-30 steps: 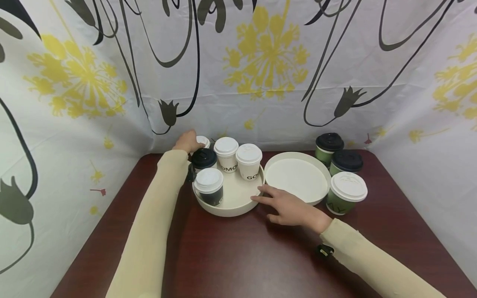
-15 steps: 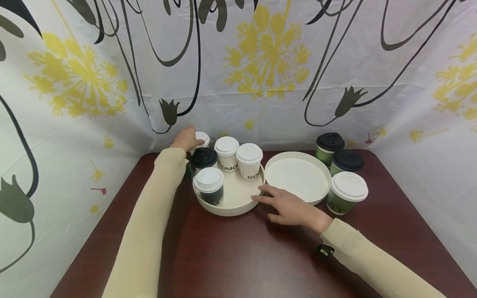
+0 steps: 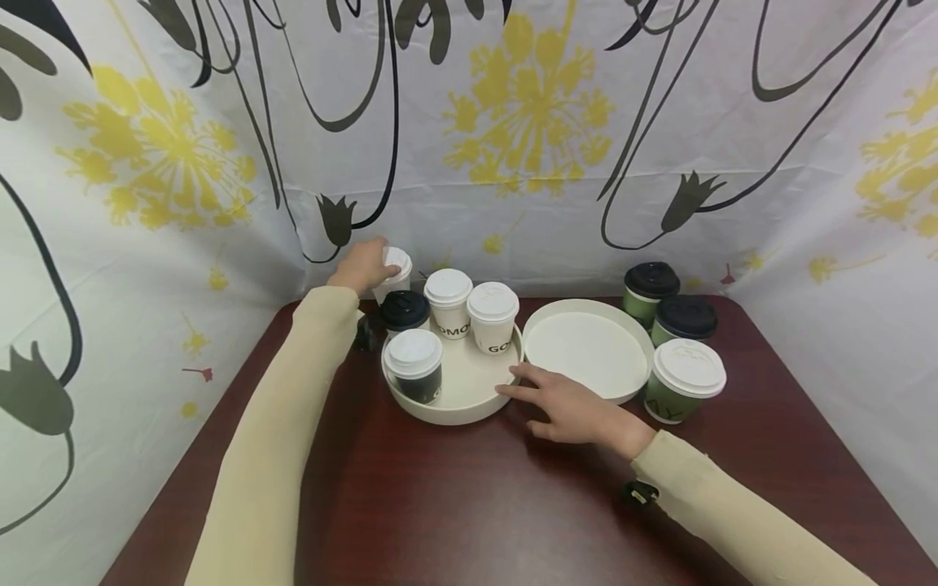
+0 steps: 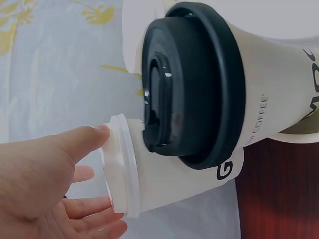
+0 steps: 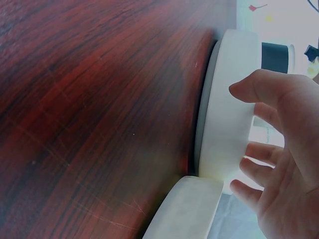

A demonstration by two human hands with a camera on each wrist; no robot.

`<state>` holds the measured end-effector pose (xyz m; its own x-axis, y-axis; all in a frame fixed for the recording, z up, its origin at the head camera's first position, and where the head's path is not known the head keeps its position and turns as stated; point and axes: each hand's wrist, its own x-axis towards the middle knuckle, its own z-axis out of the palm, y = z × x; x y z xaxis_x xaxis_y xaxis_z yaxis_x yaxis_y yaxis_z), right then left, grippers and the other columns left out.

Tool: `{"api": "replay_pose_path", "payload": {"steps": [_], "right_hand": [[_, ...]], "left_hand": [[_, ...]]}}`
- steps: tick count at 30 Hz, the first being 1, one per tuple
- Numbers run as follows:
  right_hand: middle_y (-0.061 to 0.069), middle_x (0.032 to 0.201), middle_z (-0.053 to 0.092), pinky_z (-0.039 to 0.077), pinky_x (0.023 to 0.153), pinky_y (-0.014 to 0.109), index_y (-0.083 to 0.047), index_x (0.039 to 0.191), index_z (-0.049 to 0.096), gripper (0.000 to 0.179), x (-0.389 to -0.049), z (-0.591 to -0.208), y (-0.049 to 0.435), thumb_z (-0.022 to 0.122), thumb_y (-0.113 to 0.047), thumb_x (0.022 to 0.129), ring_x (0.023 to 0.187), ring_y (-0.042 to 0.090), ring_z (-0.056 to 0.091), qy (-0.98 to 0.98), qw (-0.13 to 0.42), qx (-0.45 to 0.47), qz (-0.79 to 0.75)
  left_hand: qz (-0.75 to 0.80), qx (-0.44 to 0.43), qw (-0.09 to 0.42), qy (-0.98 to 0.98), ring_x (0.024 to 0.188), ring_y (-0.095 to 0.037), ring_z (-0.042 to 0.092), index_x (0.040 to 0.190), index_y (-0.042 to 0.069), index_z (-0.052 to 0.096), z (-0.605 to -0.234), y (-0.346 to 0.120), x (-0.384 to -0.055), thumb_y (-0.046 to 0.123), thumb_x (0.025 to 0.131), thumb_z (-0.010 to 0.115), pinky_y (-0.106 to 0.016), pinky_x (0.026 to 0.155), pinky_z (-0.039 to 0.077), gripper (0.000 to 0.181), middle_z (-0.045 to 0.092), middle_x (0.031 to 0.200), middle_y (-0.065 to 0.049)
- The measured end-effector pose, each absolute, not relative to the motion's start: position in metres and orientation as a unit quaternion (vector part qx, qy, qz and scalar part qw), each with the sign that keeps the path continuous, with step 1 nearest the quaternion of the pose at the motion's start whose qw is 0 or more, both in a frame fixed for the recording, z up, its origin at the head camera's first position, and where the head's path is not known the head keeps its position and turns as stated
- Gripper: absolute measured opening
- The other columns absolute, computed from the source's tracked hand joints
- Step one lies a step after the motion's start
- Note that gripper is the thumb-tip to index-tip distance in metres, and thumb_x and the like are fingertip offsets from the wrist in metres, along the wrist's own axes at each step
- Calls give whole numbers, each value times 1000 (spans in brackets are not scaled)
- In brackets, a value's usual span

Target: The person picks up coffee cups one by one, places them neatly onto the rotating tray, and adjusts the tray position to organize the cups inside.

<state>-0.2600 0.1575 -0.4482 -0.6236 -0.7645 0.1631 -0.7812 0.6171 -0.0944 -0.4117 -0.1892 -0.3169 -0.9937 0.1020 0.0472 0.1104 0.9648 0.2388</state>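
At the far left, the left hand (image 3: 361, 264) holds a white cup (image 3: 399, 281) by its white lid, the thumb on 1 side and the other fingers opposite, parted by just the width of the lid. The cup is beyond the far left rim of the left tray (image 3: 472, 384), partly behind a black-lidded cup (image 3: 405, 309); I cannot tell whether its base touches the desk (image 3: 454, 505).

The right hand (image 3: 567, 408) is at the near right rim of the left tray, its fingers spread and gently bent, with the fingertips at the rim and nothing gripped.

Inside the left tray, the black-lidded cup stands at the far left, a dark cup (image 3: 419, 386) with a white lid at the near left, and 2 white-lidded cups (image 3: 492, 327) on the far side. Just to the right is the right tray (image 3: 586, 350). Along its right side are 3 green cups (image 3: 674, 400), the 2 far ones black-lidded and the near 1 white-lidded. A flower-patterned cloth (image 3: 469, 220) hangs behind the desk.
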Motion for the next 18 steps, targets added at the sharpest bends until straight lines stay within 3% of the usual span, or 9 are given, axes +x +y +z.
{"api": "replay_pose_path", "payload": {"steps": [10,18], "right_hand": [[19,148,44,47,107,48,-25,146,49,67,-260,-449,157,73,-24,84,132,35,53,-896,58,434,81],[20,147,45,47,107,48,-24,146,50,67,-261,-449,157,73,-24,83,130,36,54,-894,62,437,81]], "left_hand": [[-117,-77,18,-990,132,-43,50,150,1,34,-299,-185,-406,32,97,60,-54,109,43,67,48,146,-27],[-109,-94,40,-989,132,-41,51,148,-1,39,-278,-178,-399,33,97,62,-53,110,44,65,51,144,-26]]}}
